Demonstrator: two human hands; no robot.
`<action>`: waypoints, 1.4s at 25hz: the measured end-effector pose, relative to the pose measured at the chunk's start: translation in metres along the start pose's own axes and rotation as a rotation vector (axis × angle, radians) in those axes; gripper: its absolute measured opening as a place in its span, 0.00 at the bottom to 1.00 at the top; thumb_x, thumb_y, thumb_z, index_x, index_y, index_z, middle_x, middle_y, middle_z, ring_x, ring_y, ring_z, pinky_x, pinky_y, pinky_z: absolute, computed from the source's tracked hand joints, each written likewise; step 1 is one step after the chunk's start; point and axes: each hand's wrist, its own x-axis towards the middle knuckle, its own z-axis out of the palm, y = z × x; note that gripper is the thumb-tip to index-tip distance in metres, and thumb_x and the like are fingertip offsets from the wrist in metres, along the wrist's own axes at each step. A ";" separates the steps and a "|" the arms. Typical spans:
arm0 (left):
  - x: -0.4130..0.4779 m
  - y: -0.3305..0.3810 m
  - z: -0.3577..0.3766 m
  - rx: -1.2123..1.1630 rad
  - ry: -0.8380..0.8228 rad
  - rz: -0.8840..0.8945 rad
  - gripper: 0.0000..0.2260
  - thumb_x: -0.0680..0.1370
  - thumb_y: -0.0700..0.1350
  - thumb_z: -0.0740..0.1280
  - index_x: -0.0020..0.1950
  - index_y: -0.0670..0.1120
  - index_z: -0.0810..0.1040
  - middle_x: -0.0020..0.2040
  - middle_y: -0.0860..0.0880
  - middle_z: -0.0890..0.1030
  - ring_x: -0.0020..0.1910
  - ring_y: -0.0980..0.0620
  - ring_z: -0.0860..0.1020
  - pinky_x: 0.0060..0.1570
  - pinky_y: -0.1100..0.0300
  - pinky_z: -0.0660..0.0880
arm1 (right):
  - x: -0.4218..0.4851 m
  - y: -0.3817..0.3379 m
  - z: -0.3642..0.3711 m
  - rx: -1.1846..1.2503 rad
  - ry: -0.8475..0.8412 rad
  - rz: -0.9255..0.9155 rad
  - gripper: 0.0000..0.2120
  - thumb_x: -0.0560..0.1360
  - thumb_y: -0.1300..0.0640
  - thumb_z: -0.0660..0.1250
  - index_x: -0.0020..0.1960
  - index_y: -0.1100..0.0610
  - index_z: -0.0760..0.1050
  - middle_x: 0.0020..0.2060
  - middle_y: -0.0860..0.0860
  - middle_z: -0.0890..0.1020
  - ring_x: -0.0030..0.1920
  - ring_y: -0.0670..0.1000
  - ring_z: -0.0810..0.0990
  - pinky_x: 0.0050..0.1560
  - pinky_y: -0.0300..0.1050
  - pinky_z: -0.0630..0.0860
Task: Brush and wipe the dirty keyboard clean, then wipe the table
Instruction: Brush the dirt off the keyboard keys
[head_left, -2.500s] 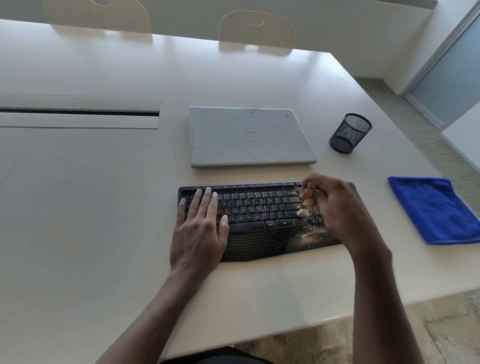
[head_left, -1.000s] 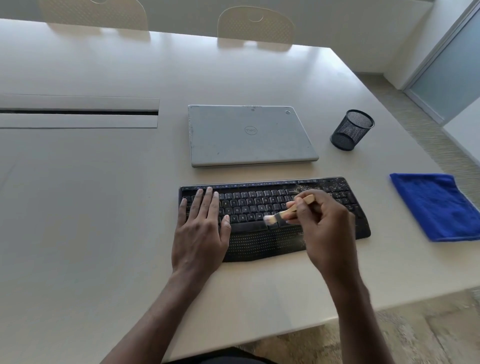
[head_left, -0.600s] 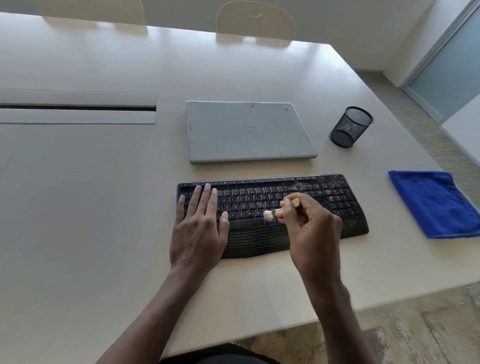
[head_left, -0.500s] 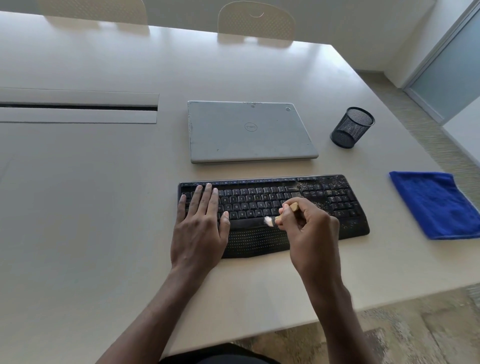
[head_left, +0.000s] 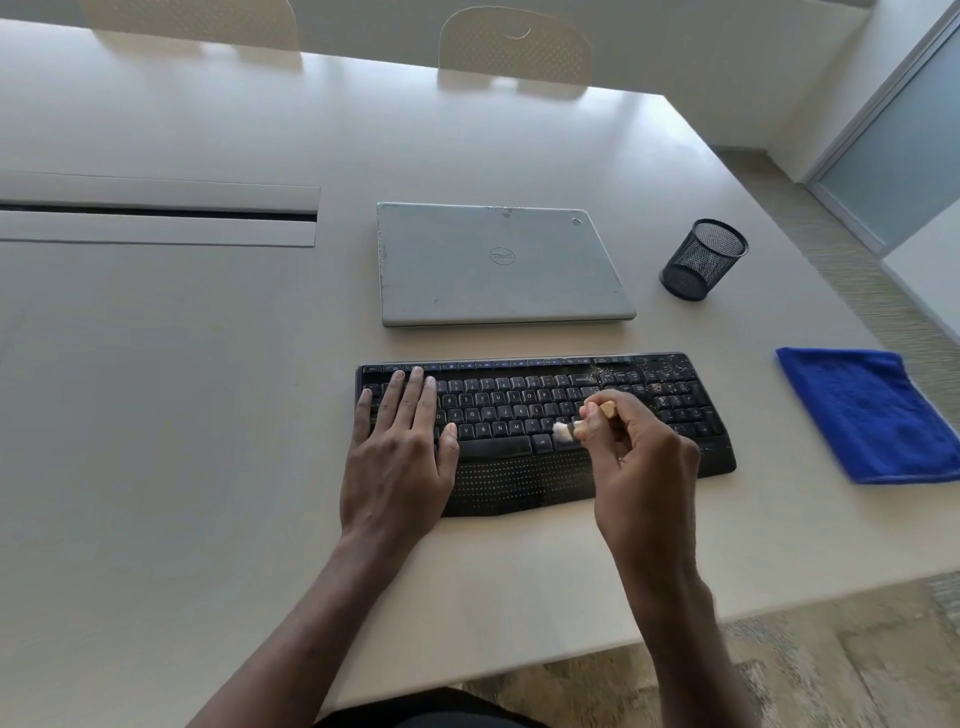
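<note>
the left hand (head_left: 397, 462) covers the left end of the black keyboard (head_left: 519, 395), so the keys under its palm cannot be seen. the right hand (head_left: 641, 467) hides most of the small brush (head_left: 566, 431); only the pale bristle tuft and a short stub of wooden handle above the fingers show. key legends to the right of that hand are too blurred to read. pale specks of dirt (head_left: 654, 374) lie on the keys just beyond the right hand's knuckles, at the keyboard's far right corner. the 2 chairs (head_left: 514, 44) at the far side are cut off by the top edge, and both forearms run out at the bottom.

beyond both hands, just behind the keyboard but apart from it, lies a closed grey laptop (head_left: 498, 265). further right of the right hand stands a black mesh pen cup (head_left: 704, 260), and nearer, well to that hand's right, a folded blue cloth (head_left: 872, 413) lies flat, its right side clipped by the frame. far beyond the left hand a long cable slot (head_left: 156, 215) runs across the pale table (head_left: 156, 415). nothing lies between the 2 hands but keys.

the left hand lies flat, palm down, fingers straight and close together, pressing on the keyboard's left part with the thumb near the space bar. the right hand is curled, fingers and thumb pinching the brush handle, bristles pointing left and touching the lower key rows between the hands.
</note>
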 end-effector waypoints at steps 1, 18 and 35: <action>0.000 0.000 0.000 -0.001 0.001 0.001 0.28 0.84 0.56 0.54 0.81 0.43 0.68 0.81 0.44 0.67 0.82 0.47 0.63 0.82 0.44 0.55 | 0.000 0.001 0.001 -0.001 -0.004 -0.010 0.06 0.82 0.60 0.67 0.53 0.56 0.83 0.39 0.44 0.84 0.42 0.31 0.81 0.40 0.23 0.75; 0.000 0.000 0.000 -0.005 0.007 0.001 0.28 0.84 0.55 0.54 0.81 0.43 0.69 0.81 0.44 0.67 0.82 0.47 0.62 0.82 0.43 0.56 | 0.016 0.028 -0.013 0.204 -0.111 0.098 0.06 0.82 0.59 0.67 0.53 0.57 0.83 0.41 0.46 0.87 0.43 0.44 0.87 0.47 0.44 0.85; 0.000 0.000 0.002 0.001 0.013 0.000 0.28 0.84 0.56 0.53 0.81 0.44 0.68 0.82 0.45 0.66 0.83 0.49 0.61 0.82 0.43 0.56 | 0.020 0.071 -0.067 -0.017 0.033 0.195 0.05 0.81 0.57 0.68 0.51 0.54 0.83 0.38 0.45 0.86 0.40 0.46 0.87 0.46 0.48 0.85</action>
